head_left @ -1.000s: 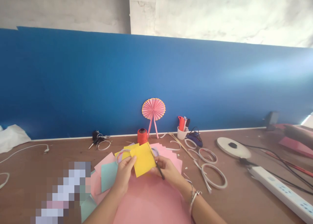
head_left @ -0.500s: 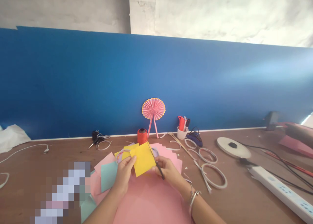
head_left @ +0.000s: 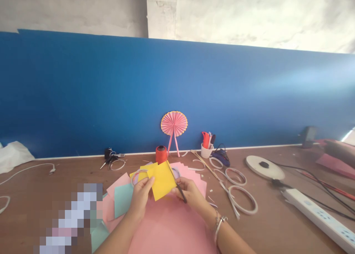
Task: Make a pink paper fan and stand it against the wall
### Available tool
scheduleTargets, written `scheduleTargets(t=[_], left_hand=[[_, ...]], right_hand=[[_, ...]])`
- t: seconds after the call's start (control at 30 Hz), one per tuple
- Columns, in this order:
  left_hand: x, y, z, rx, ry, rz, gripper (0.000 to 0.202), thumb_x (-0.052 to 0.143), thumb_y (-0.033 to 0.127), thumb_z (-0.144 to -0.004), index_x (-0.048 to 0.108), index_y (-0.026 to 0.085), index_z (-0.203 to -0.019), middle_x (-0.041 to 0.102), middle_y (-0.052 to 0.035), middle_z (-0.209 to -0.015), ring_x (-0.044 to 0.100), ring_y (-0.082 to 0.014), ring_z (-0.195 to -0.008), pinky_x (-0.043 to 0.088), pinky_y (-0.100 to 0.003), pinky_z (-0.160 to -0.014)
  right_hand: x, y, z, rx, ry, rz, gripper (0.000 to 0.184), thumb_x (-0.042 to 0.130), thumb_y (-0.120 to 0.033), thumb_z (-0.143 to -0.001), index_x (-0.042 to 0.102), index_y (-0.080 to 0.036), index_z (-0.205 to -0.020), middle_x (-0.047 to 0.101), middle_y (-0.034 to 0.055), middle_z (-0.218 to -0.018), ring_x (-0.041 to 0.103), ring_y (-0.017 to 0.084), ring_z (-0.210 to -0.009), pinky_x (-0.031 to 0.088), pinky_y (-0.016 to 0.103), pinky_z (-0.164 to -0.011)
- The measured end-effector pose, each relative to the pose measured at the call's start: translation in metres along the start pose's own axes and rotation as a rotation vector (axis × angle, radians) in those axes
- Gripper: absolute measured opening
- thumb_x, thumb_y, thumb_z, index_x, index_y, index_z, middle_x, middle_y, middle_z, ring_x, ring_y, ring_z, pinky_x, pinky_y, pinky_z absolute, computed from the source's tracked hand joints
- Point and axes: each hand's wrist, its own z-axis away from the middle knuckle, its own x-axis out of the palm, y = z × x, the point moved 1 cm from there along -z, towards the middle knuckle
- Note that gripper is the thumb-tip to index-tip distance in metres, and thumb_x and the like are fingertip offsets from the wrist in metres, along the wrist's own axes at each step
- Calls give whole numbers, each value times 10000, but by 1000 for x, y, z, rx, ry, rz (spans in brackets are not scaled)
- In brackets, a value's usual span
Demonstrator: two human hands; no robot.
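Held up over the paper pile is a yellow square of paper (head_left: pixel 163 182), pinched at its left edge between the thumb and fingers of my left hand (head_left: pixel 141 193). My right hand (head_left: pixel 188 193) is closed round black-handled scissors (head_left: pixel 181 193), whose thin blades lie along the right edge of the yellow square. Part of the scissors is hidden by my fingers. Beneath both hands spread large pink sheets (head_left: pixel 169 228). Teal paper (head_left: pixel 123 200) and more yellow paper (head_left: pixel 149 168) stick out by my left hand.
Behind the pile stand a red thread spool (head_left: pixel 161 155) and a pink pleated paper fan (head_left: pixel 174 124) against the blue partition (head_left: pixel 83 95). Rolls of white strip (head_left: pixel 243 199), a pen cup (head_left: pixel 206 150) and a power strip (head_left: pixel 318 213) lie rightward. Another person's hand (head_left: pixel 340 152) shows far right.
My hands, the yellow square and the scissors stay in nearly the same place. At the far right, pink paper by the other person's hand has shifted slightly.
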Motion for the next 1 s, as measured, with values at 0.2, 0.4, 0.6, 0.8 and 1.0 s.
scheduleTargets(t=[0.2,0.4,0.6,0.8,1.0], left_hand=[[0,1,0,-11,-22,15,369,730,481,-659,718,133,-783,701,-63,-715,642,-230,-685,443,-273,-556],[-1,-1,-1,-18,-1,7,375,738,473,-646,712,122,-774,687,-64,-686,630,-212,-648,402,-248,-505],[-6,-3,-5,-14,26,-14,386,726,487,-627,676,123,-746,615,-20,-580,568,-162,-523,373,-233,-456],[-28,-2,-16,158,407,-252,333,605,463,-732,631,137,-796,552,4,-571,575,-167,-538,440,-258,-484],[-30,5,-18,419,575,-496,666,658,310,-710,413,219,-1323,404,-136,-1388,356,-293,-1311,338,-452,-1040]], right_hand=[[0,0,0,2,11,20,464,790,-520,-559,530,-177,-732,494,-63,-481,391,79,-417,273,216,-413],[-2,6,0,1,18,51,405,775,-480,-605,552,-171,-743,485,-69,-472,369,72,-416,269,213,-412],[-3,-1,0,24,80,120,380,757,-454,-609,554,-165,-748,424,-91,-449,331,65,-401,246,202,-399],[-5,-3,3,25,102,357,237,672,-365,-683,568,-178,-784,443,-76,-469,394,97,-416,284,205,-406],[-2,-10,7,-125,120,878,123,532,-119,-714,618,-177,-781,579,-10,-584,468,113,-525,296,207,-524]])
